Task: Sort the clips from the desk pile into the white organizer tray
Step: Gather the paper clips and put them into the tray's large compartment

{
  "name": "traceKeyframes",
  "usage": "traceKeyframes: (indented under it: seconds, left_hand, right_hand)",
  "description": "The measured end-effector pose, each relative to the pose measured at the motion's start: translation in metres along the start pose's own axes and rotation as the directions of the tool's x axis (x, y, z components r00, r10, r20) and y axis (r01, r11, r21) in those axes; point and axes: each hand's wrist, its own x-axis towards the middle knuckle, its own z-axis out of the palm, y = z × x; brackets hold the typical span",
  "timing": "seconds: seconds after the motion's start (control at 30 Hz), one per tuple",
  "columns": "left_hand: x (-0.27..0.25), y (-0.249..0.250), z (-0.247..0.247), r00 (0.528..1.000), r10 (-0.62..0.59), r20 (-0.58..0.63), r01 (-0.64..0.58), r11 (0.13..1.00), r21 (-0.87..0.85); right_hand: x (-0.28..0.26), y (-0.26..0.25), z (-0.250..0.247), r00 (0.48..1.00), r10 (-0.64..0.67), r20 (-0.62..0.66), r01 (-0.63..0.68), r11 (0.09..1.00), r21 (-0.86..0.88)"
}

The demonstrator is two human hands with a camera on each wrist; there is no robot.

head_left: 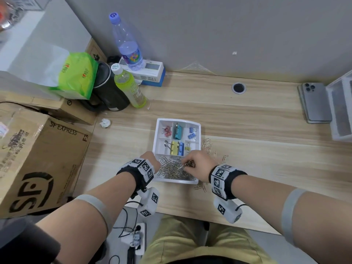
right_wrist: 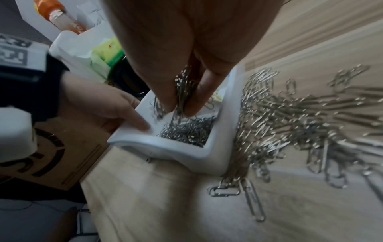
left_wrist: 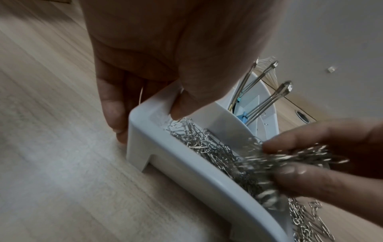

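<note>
The white organizer tray (head_left: 199,128) sits mid-desk. Its back compartments hold coloured binder clips: teal (head_left: 178,131), yellow (head_left: 174,147) and small blue (head_left: 192,133). Its long front compartment is full of silver paper clips (head_left: 169,171). My left hand (head_left: 153,159) grips the tray's near-left corner (left_wrist: 140,117), thumb inside the wall and fingers outside. My right hand (head_left: 187,165) pinches a bunch of paper clips (right_wrist: 183,91) just above that front compartment. Loose paper clips (right_wrist: 290,117) lie on the desk along the tray's right side (head_left: 207,144).
A large cardboard box (head_left: 38,159) stands at the left. Behind the tray are a green bottle (head_left: 131,88), a clear bottle (head_left: 127,42) and a black kettle (head_left: 108,92). A phone (head_left: 316,101) and clear container (head_left: 341,107) sit far right. A crumpled paper ball (head_left: 105,122) lies left.
</note>
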Motion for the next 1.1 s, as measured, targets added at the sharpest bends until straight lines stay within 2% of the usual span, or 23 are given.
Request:
traceKeyframes:
  seconds: [0.2,0.27,0.37,0.47,0.53,0.6,0.8,0.97,1.1]
  left_hand:
    - [0.003,-0.002,-0.004,0.998,-0.004,0.071,0.009,0.998,-0.070]
    - [0.002,0.000,-0.007,0.995,-0.005,0.096,0.011,0.998,-0.060]
    - [0.002,0.002,-0.011,0.993,-0.001,0.115,0.002,1.000,-0.011]
    - [0.004,0.000,-0.013,0.994,-0.020,0.108,0.017,0.999,0.029]
    - [0.005,-0.005,-0.014,0.997,-0.030,0.066,0.027,0.999,0.039]
    - [0.005,-0.011,-0.016,0.999,-0.041,0.031,0.040,0.998,0.043]
    - [0.008,-0.021,-0.015,0.995,-0.096,0.040,0.096,0.995,0.011]
    - [0.009,-0.021,-0.014,0.995,-0.090,0.032,0.090,0.996,-0.019]
    - [0.007,-0.018,-0.017,0.995,-0.089,0.035,0.089,0.996,-0.025]
  right_hand:
    - [0.001,0.001,0.011,0.992,-0.055,0.111,0.054,0.999,0.009]
    - [-0.002,0.006,0.005,0.995,-0.064,0.071,0.064,0.998,0.006]
    - [-0.005,0.016,-0.010,0.995,-0.067,-0.075,0.063,0.997,-0.053]
    - [-0.001,0.035,-0.031,0.984,0.045,-0.173,-0.071,0.986,-0.152]
    - [0.005,0.050,-0.040,0.975,0.164,-0.150,-0.196,0.951,-0.238]
    - [0.010,0.060,-0.043,0.971,0.208,-0.116,-0.233,0.930,-0.283]
    - [0.028,0.061,-0.028,0.992,0.103,-0.067,-0.121,0.905,-0.408]
    - [0.025,0.060,-0.011,1.000,0.006,-0.002,-0.007,0.917,-0.399]
    - [0.015,0.065,-0.006,1.000,-0.018,-0.005,0.015,0.920,-0.391]
